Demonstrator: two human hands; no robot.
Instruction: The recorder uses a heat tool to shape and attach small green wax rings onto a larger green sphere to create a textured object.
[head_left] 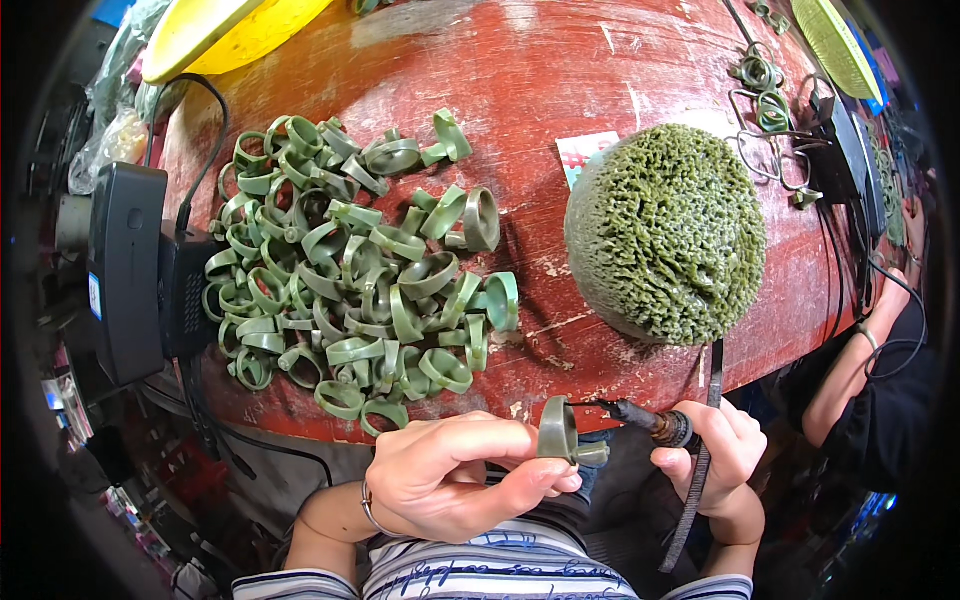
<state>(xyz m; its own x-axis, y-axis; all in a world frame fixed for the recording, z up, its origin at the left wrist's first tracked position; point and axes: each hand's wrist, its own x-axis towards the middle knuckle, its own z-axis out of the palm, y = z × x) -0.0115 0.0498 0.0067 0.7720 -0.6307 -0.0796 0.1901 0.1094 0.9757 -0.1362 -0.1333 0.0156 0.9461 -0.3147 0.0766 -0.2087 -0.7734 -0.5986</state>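
My left hand [450, 475] pinches a green wax ring [560, 432] between thumb and fingers, just below the table's front edge. My right hand [715, 450] grips a dark pen-shaped heated tool [645, 418], whose tip points left and meets the ring's stem. A flat dark cord [695, 490] hangs from the tool past my right wrist. On the red table [540, 90] lies a big heap of several loose green wax rings [350, 270]. To its right stands a round dome of green wax pieces [668, 232].
A black box with cables [125, 270] stands at the table's left edge. A yellow tray [230, 30] lies at the back left. Wire loops and a few rings [765, 100] sit at the back right. Another person's arm [860, 350] rests at the right.
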